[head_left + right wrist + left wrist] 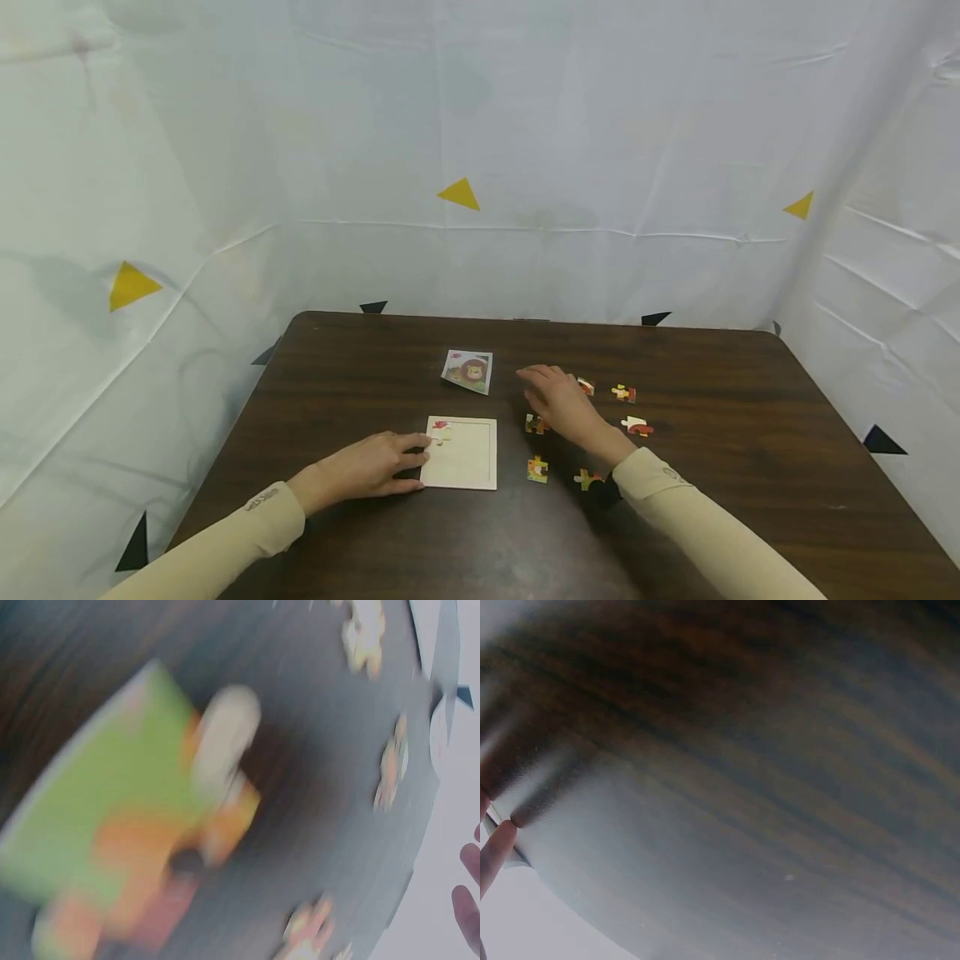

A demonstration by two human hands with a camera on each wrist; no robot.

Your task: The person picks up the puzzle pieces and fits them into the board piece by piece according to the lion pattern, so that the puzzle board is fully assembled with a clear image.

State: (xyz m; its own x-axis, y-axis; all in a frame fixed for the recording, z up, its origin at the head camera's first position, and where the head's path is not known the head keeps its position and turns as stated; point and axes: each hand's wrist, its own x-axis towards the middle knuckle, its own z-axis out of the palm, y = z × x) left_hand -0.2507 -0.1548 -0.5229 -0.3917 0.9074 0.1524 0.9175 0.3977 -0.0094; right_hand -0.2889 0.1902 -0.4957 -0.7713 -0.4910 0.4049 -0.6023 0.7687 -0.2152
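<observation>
In the head view my left hand (366, 467) rests at the left edge of a pale square puzzle board (468, 465), its fingers fairly straight and touching the rim. A puzzle piece (442, 434) with a pink patch lies in the board's upper left corner. My right hand (564, 403) is over the loose pieces right of the board, fingers loosely bent, nothing visible in them. Just below it lie a dark-patterned puzzle piece (536, 424) and a yellow-green puzzle piece (537, 469). A green and orange puzzle piece (127, 795) looms blurred in the right wrist view.
A picture card (469, 372) with a lion lies behind the board. More puzzle pieces are at the right: a yellow and red piece (623, 393), a white and red piece (637, 427). White sheeting (525, 125) surrounds the dark wooden table (360, 358).
</observation>
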